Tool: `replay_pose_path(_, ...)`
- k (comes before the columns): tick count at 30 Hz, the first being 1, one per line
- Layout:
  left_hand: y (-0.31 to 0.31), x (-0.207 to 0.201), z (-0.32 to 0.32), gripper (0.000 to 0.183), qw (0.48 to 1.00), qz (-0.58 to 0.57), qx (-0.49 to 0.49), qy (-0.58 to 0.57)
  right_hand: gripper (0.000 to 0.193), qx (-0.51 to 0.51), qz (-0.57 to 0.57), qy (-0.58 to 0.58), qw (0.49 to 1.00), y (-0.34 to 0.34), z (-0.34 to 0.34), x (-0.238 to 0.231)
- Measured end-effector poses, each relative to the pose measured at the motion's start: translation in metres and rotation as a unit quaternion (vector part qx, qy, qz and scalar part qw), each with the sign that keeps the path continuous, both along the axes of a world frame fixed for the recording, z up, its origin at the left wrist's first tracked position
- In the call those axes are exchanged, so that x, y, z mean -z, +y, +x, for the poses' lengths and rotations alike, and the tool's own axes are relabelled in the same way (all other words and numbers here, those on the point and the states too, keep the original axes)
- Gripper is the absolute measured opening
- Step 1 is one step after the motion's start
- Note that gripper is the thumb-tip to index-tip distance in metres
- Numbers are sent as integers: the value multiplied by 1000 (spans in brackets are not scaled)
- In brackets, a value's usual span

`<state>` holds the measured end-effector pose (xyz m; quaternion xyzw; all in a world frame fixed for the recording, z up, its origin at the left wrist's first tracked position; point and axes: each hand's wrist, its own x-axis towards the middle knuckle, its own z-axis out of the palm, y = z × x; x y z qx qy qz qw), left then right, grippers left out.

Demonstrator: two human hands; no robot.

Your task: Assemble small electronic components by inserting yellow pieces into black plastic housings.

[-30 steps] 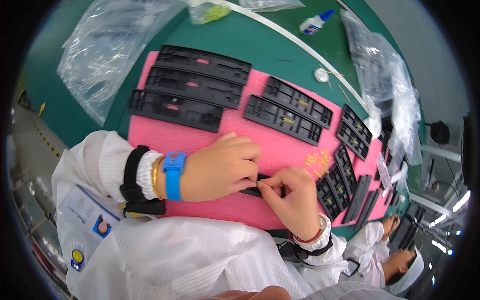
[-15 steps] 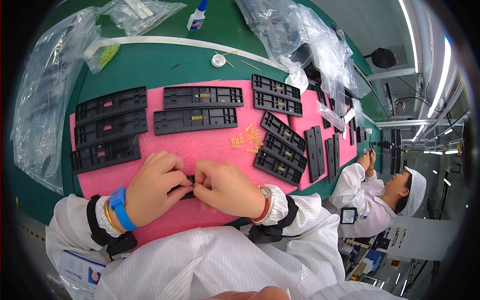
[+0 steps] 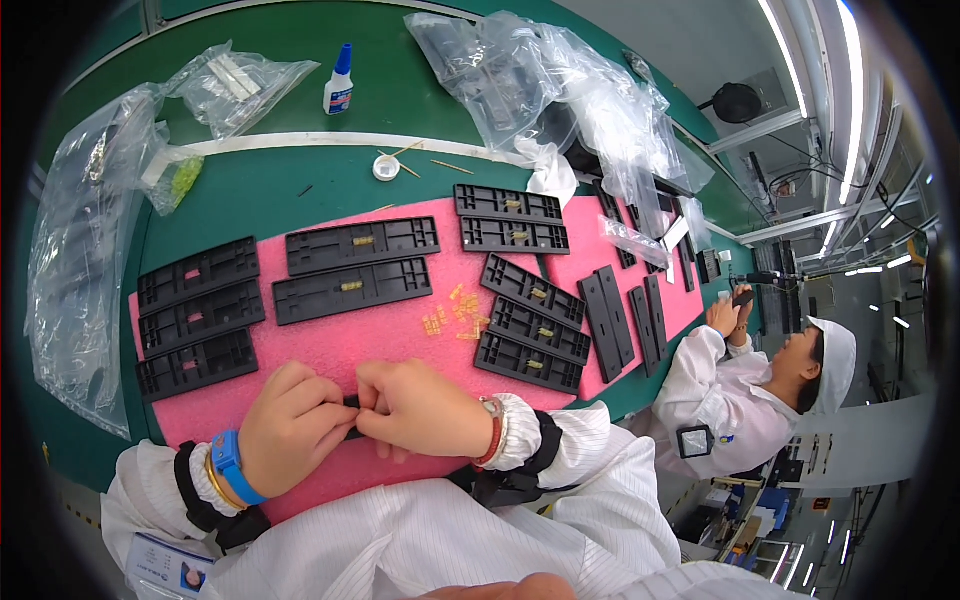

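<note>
My left hand (image 3: 295, 425) and my right hand (image 3: 420, 405) meet over the near part of the pink foam sheet. Between them a small part of a black plastic panel (image 3: 351, 401) shows, the rest covered by my fingers. My left hand's fingers are closed at its edge. My right thumb and forefinger are pinched together over it, and whatever they hold is hidden. Beyond my hands lie two ribbed black panels (image 3: 350, 290) with small yellow inserts, and a pile of small yellow pieces (image 3: 466, 306). Left of these, three panels (image 3: 205, 318) show pink through a slot.
More black panels (image 3: 535, 325) lie on the right of the pink foam (image 3: 300, 345). Behind are a blue-capped glue bottle (image 3: 339, 85), a small white dish (image 3: 386, 168), thin sticks and clear plastic bags (image 3: 85, 240). At the right a co-worker (image 3: 735, 390) handles a dark piece.
The view has shifted, so the table things appear lower and farther left. My hands stay together at the black panel. The co-worker's hands have a dark piece raised between them.
</note>
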<state>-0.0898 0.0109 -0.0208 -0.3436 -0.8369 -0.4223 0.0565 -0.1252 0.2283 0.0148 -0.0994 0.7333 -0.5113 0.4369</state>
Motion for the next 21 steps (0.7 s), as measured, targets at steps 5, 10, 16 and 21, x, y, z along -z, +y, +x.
replay_pose_path(5,1,-6,2,28,999,-19,-23,-19,12,1,-14,-22,1000,-1,-3,4)
replay_pose_path(10,2,-1,-9,21,997,27,-12,-70,11,32,-2,-39,999,3,-5,3)
replay_pose_path(16,-5,10,-5,17,992,58,-10,-108,11,45,42,-109,992,-4,-12,-7)
replay_pose_path(21,-8,15,0,17,993,60,-13,-105,8,18,62,-122,990,-6,-12,-7)
